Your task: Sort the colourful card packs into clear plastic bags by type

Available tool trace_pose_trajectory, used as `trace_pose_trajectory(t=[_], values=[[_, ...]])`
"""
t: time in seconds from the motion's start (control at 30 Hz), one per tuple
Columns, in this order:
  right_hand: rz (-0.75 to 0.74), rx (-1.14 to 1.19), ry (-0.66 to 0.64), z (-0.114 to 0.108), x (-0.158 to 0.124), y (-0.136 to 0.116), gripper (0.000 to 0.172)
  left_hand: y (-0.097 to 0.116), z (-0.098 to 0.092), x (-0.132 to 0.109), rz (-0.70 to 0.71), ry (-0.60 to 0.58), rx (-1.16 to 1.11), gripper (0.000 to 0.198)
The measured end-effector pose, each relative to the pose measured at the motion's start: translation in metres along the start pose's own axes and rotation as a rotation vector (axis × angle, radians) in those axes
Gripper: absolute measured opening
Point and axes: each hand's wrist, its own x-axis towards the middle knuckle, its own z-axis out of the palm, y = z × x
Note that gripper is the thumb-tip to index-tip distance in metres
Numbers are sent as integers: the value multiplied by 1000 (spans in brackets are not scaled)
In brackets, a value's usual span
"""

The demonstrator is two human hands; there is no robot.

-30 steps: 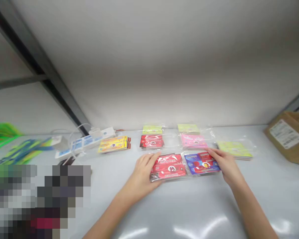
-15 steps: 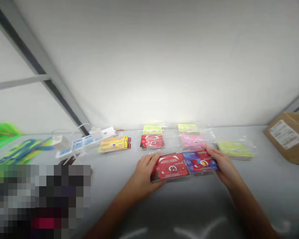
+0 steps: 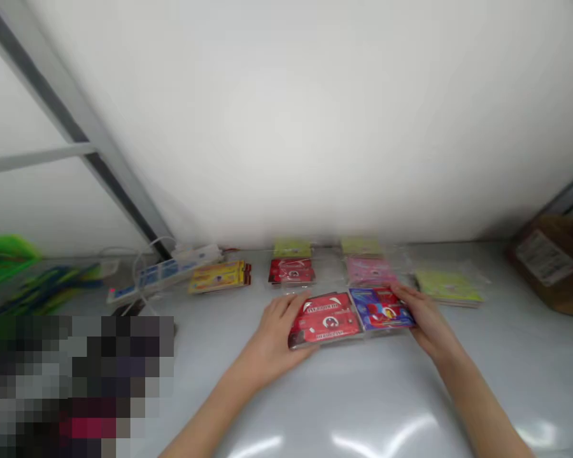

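Note:
My left hand (image 3: pixel 279 334) grips the left end of a flat red packet (image 3: pixel 332 316) in clear plastic, thumb on top and fingers at its near edge. Against that packet's right side lies a blue-and-red packet (image 3: pixel 382 308). My right hand (image 3: pixel 424 318) is closed around its right end, fingers over the far corner. Whether the two packets share one plastic sleeve I cannot tell. Just beyond them are a pink packet (image 3: pixel 370 270) and another red packet (image 3: pixel 291 271), both in clear plastic.
Yellow-green packets (image 3: pixel 449 286) lie right of my hands, orange-yellow packets (image 3: pixel 217 277) to the left. A white power strip (image 3: pixel 179 267) with cables stands by the wall. A brown cardboard box (image 3: pixel 549 264) is at the right edge. Blurred green items (image 3: pixel 9 264) sit far left.
The blue-and-red packet and my right hand have shifted very slightly left. My left hand looks unmoved. The light has changed: the near tabletop is brighter, the far items darker.

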Motion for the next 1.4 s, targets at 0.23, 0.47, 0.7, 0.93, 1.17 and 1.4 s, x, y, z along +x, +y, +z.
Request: trace_pose_trajectory(t=[0.23,0.47,0.7,0.93,1.17,1.4], values=[[-22,-51,66,-5,2,-1,26,1,0,0,-3,24,24,72],[51,44,-40,1,-2,-2,27,3,-1,0,-22,2,15,74],[13,-64,-191,15,-12,-1,41,1,4,0,16,-37,28,75],[-20,-260,-436,21,-22,-1,48,0,5,0,26,-26,31,76],[-46,-376,-648,24,-29,-3,50,3,7,0,28,-62,60,75],[-146,-384,-433,18,-24,-7,50,1,6,1,12,36,65,73]])
